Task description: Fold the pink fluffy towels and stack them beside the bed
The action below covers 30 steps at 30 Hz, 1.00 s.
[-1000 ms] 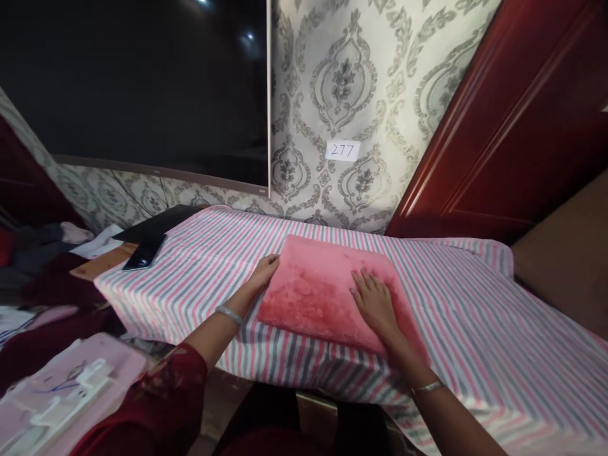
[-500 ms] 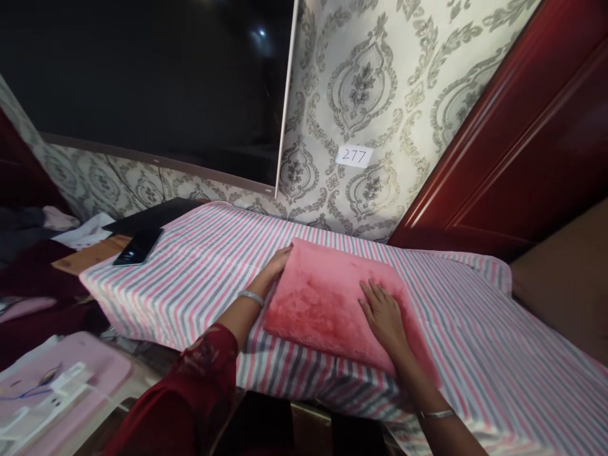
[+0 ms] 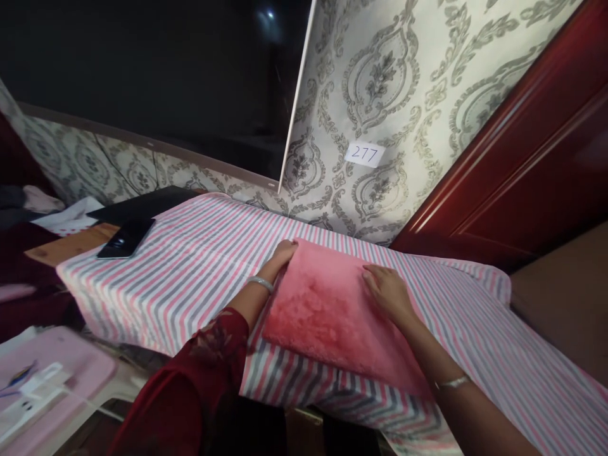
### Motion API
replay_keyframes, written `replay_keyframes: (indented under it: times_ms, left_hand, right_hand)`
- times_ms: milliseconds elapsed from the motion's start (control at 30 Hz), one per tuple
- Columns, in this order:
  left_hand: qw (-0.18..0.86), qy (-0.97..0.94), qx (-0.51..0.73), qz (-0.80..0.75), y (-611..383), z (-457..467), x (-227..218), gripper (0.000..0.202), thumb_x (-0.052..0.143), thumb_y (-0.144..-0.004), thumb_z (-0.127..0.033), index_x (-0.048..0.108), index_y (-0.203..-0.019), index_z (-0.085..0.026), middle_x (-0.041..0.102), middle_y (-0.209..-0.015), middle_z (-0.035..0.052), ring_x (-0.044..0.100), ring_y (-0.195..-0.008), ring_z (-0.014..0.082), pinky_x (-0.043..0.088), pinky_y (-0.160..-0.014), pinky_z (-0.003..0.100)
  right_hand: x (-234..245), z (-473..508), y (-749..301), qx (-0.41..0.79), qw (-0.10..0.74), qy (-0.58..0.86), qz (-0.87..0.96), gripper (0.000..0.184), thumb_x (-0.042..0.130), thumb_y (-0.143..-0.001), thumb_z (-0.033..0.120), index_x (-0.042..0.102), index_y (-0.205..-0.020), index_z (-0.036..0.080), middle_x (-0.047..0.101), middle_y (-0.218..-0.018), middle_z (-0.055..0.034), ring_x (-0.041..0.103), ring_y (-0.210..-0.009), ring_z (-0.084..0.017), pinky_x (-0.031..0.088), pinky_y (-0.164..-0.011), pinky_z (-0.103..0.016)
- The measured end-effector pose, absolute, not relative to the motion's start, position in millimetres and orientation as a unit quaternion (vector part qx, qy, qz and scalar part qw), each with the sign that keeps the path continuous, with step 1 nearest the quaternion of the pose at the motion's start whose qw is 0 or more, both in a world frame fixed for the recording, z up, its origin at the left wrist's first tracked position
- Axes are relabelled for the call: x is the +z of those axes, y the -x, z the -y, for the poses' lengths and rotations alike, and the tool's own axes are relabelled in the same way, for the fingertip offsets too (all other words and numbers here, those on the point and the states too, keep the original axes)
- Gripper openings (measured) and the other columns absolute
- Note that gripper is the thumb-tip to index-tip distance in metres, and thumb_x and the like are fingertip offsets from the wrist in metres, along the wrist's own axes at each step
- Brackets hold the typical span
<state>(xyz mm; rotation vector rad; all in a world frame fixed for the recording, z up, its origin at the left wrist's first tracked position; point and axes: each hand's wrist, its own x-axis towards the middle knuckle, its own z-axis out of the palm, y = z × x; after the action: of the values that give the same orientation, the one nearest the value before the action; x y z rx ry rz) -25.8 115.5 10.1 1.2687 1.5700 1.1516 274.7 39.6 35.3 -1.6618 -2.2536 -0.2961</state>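
A folded pink fluffy cloth [image 3: 327,310] lies on a table covered by a pink, grey and white striped sheet [image 3: 199,266]. My left hand [image 3: 281,254] rests against the cloth's far left corner, fingers curled at its edge. My right hand [image 3: 388,291] lies flat on top of the cloth near its far right side, fingers stretched out and together. Both wrists wear silver bangles.
A black phone [image 3: 124,239] and a dark flat board [image 3: 142,206] sit at the table's far left. A big dark screen [image 3: 156,82] hangs on patterned wallpaper, with a paper tag "277" [image 3: 365,154]. A dark red wooden door [image 3: 522,145] stands right. A pink box [image 3: 42,380] lies lower left.
My right hand has slid away from me along the cloth toward its far edge. My left hand has stayed at the cloth's left corner. The view has shifted leftward.
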Motion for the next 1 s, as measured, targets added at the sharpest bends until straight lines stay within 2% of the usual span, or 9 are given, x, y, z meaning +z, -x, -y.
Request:
replay_keyframes:
  times_ms: [100, 200, 367, 567, 700, 800, 900, 1000]
  left_hand:
    - [0.376, -0.526, 0.48, -0.592, 24, -116, 4, 0.012, 0.07, -0.069, -0.025, 0.071, -0.071, -0.014, 0.072, -0.077, 0.0075, 0.067, -0.086, 0.026, 0.047, -0.07, 0.028]
    - [0.367, -0.543, 0.511, -0.556, 23, -116, -3, 0.018, 0.069, -0.069, -0.025, 0.075, -0.083, -0.014, 0.074, -0.085, 0.0046, 0.066, -0.088, 0.0223, 0.047, -0.075, 0.026]
    - [0.364, -0.537, 0.537, -0.54, 25, -124, -11, 0.016, 0.067, -0.068, -0.023, 0.075, -0.078, -0.014, 0.074, -0.081, 0.0052, 0.065, -0.083, 0.0213, 0.048, -0.074, 0.028]
    - [0.384, -0.529, 0.534, -0.536, 28, -127, -8, 0.017, 0.068, -0.064, -0.025, 0.076, -0.076, -0.016, 0.075, -0.08, 0.0053, 0.066, -0.088, 0.025, 0.049, -0.08, 0.031]
    - [0.413, -0.534, 0.528, -0.515, 28, -120, 0, 0.025, 0.075, -0.059, -0.029, 0.077, -0.079, -0.014, 0.076, -0.081, 0.0076, 0.068, -0.09, 0.0281, 0.05, -0.083, 0.035]
    - [0.423, -0.53, 0.536, -0.503, 28, -115, 3, 0.033, 0.077, -0.057, -0.036, 0.077, -0.08, -0.013, 0.076, -0.079, 0.0084, 0.068, -0.089, 0.0289, 0.051, -0.082, 0.036]
    - [0.427, -0.523, 0.547, -0.494, 28, -113, 4, 0.041, 0.078, -0.055, -0.044, 0.076, -0.081, -0.014, 0.075, -0.077, 0.0073, 0.068, -0.087, 0.0286, 0.052, -0.079, 0.035]
    - [0.432, -0.516, 0.553, -0.491, 28, -114, 5, 0.045, 0.078, -0.053, -0.05, 0.075, -0.079, -0.014, 0.073, -0.072, 0.0062, 0.067, -0.082, 0.0275, 0.051, -0.073, 0.034]
  right_hand:
    - [44, -68, -265, -0.108, 0.143, 0.629, 0.757, 0.042, 0.04, -0.101, 0.033, 0.065, -0.131, 0.017, 0.064, -0.135, -0.0111, 0.057, -0.124, -0.029, 0.041, -0.104, -0.041]
    - [24, -82, -261, -0.104, 0.122, 0.683, 0.713, 0.044, 0.036, -0.103, 0.033, 0.061, -0.134, 0.016, 0.063, -0.136, -0.0129, 0.057, -0.123, -0.029, 0.04, -0.102, -0.043]
    - [-14, -81, -262, -0.116, 0.14, 0.688, 0.702, 0.046, 0.03, -0.104, 0.031, 0.063, -0.132, 0.015, 0.066, -0.13, -0.0139, 0.059, -0.12, -0.028, 0.037, -0.101, -0.043]
    - [-12, -81, -262, -0.107, 0.164, 0.686, 0.701, 0.047, 0.03, -0.104, 0.033, 0.065, -0.13, 0.016, 0.066, -0.131, -0.0136, 0.061, -0.117, -0.029, 0.038, -0.1, -0.044]
    - [-6, -83, -261, -0.078, 0.163, 0.693, 0.698, 0.046, 0.033, -0.103, 0.033, 0.064, -0.131, 0.014, 0.065, -0.132, -0.0155, 0.06, -0.121, -0.029, 0.037, -0.104, -0.044]
    - [6, -88, -276, -0.039, 0.183, 0.69, 0.699, 0.047, 0.032, -0.103, 0.032, 0.065, -0.131, 0.013, 0.065, -0.133, -0.0143, 0.059, -0.123, -0.026, 0.039, -0.104, -0.037]
    - [23, -91, -306, -0.008, 0.177, 0.755, 0.631, 0.05, 0.03, -0.102, 0.033, 0.063, -0.135, 0.014, 0.064, -0.134, -0.0142, 0.06, -0.122, -0.029, 0.045, -0.097, -0.037]
    - [32, -92, -335, 0.022, 0.145, 0.8, 0.582, 0.049, 0.032, -0.102, 0.032, 0.071, -0.122, 0.011, 0.07, -0.121, -0.0178, 0.066, -0.112, -0.031, 0.049, -0.087, -0.036]
